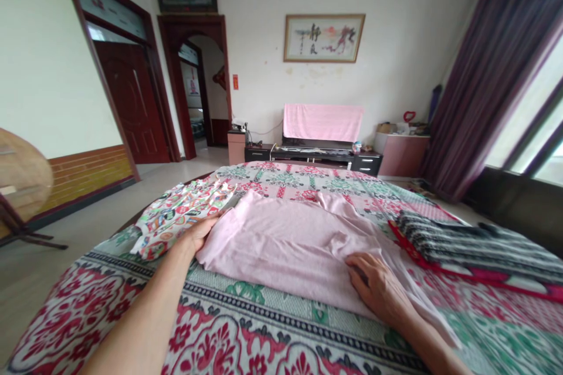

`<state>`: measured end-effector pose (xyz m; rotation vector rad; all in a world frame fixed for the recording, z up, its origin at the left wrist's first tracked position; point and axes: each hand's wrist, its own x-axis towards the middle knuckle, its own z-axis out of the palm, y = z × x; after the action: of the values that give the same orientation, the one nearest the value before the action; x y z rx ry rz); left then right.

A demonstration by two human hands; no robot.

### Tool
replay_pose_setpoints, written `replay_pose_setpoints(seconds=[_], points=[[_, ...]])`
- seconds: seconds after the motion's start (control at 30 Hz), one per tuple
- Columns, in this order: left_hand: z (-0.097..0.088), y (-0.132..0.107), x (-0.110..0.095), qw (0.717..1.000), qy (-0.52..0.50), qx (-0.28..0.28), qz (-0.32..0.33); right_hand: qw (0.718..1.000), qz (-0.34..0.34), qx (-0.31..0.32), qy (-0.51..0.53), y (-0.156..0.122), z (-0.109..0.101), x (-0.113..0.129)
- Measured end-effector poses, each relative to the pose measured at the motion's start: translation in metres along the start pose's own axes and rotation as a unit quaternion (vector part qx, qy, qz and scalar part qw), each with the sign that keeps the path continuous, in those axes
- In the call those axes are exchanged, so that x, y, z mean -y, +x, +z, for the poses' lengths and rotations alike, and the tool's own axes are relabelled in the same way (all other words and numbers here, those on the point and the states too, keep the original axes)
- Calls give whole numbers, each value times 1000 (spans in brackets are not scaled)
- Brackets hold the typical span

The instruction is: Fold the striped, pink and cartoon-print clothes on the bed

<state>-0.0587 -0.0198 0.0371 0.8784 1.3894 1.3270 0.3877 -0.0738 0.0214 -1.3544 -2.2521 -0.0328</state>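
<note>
A light pink shirt (281,240) lies spread out on a bed covered with a patterned sheet (211,328). My left hand (200,235) is at the shirt's left edge, closed on the fabric, its fingertips partly hidden by the cloth. On the lower right part of the shirt rests my right hand (373,284), fingers apart and slightly bent, pressing on the cloth near a few wrinkles. One pink sleeve (433,310) stretches toward the lower right, beside my right forearm. Just beyond my left hand is a white garment with colourful prints (176,217).
A folded black-and-white striped cloth (475,246) lies on red fabric at the right of the bed. Past the bed stands a low black cabinet (316,155) with a pink towel (323,122) above it. A round wooden tabletop (21,176) leans at far left; purple curtains (475,88) hang right.
</note>
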Motion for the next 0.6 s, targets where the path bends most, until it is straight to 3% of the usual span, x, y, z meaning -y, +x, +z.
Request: replay_pose_setpoints(seconds=[0.1,0.27,0.37,0.47,0.6], points=[[-3,4,1,999,-16,25,24,1000,-4,0,-4,0,2,-1],[-10,10,5,986,86,-80,119,1000,-3,2,-5,0,3,-2],[-12,9,3,964,182,-100,166,1000,-5,-7,0,0,3,-2],[-11,6,-2,922,316,-94,203,1000,-5,-12,1,1,1,-1],[-9,5,-4,842,465,-98,255,1000,-4,-11,-5,1,-1,2]])
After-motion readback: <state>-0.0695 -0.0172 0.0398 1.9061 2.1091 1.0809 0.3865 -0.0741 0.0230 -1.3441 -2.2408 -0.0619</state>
